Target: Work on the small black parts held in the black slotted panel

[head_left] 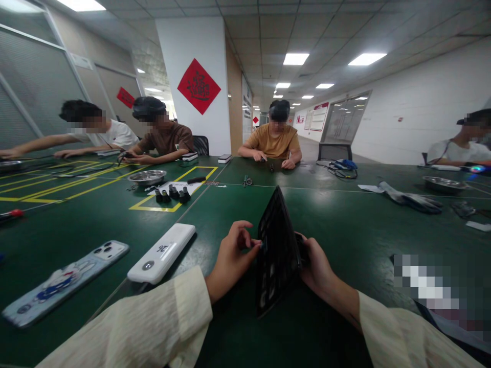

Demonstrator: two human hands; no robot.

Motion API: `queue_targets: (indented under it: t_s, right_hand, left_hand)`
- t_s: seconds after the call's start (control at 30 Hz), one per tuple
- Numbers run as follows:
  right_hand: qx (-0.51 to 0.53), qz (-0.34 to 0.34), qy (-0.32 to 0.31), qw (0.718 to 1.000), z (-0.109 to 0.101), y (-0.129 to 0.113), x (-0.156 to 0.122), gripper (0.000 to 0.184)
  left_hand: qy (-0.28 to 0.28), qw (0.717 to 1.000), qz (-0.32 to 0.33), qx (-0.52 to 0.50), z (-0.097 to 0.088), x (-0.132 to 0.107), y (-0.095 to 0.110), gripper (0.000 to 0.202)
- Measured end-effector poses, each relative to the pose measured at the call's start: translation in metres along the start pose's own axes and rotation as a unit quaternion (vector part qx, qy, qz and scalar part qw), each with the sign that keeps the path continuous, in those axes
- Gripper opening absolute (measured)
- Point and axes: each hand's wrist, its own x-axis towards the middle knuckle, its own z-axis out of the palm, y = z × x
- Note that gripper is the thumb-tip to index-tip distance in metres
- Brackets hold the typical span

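Note:
A black flat panel [278, 250] stands tilted nearly on edge above the green table, between my two hands. Its left face shows rows of faint lighter patches too dark to make out. My right hand [316, 260] is closed around a dark part at the panel's right side; the fingertips go out of sight behind it. At the left face, the thumb and a finger of my left hand [236, 253] pinch together against the panel. A small greenish bit shows at those fingertips, too small to name. The left hand's other fingers are curled.
Left of me lie a white power bank [163, 253] and a phone in a cartoon case [67, 281]. Farther off are several black cylindrical parts [172, 194], a metal bowl [147, 177], and gloves [410, 198] at right. People sit around the table [226, 202].

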Motion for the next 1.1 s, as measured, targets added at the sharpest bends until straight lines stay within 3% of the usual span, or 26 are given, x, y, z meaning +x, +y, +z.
queue_targets:
  t_s: [0.17,0.27,0.43,0.6,0.77,0.93,1.1]
  right_hand:
    - [-0.002,0.000,-0.001,1.000,0.000,-0.001,-0.001,0.022]
    - [-0.003,0.001,-0.001,1.000,0.000,-0.002,-0.002,0.022]
    - [-0.004,0.003,0.014,1.000,0.000,-0.001,0.000,0.026]
    - [0.000,0.006,0.010,1.000,-0.001,0.001,0.002,0.025]
    - [-0.003,0.000,0.004,1.000,0.000,-0.001,0.001,0.024]
    - [-0.007,0.009,0.012,1.000,0.002,-0.003,-0.001,0.026]
    - [-0.037,0.003,0.022,0.999,0.008,-0.007,-0.008,0.027]
  left_hand:
    - [0.012,0.999,-0.032,-0.008,-0.001,0.002,0.000,0.033]
    - [0.027,0.994,-0.093,-0.060,-0.001,0.005,-0.002,0.026]
    - [0.011,0.935,-0.251,-0.249,-0.001,0.009,-0.008,0.033]
    - [0.009,0.907,-0.297,-0.299,-0.002,0.012,-0.011,0.037]
    - [-0.040,0.932,-0.266,-0.241,0.000,0.012,-0.011,0.033]
    - [-0.099,0.985,-0.140,0.004,-0.001,0.008,-0.002,0.014]
    - [-0.157,0.961,-0.014,0.228,-0.005,0.005,0.005,0.018]
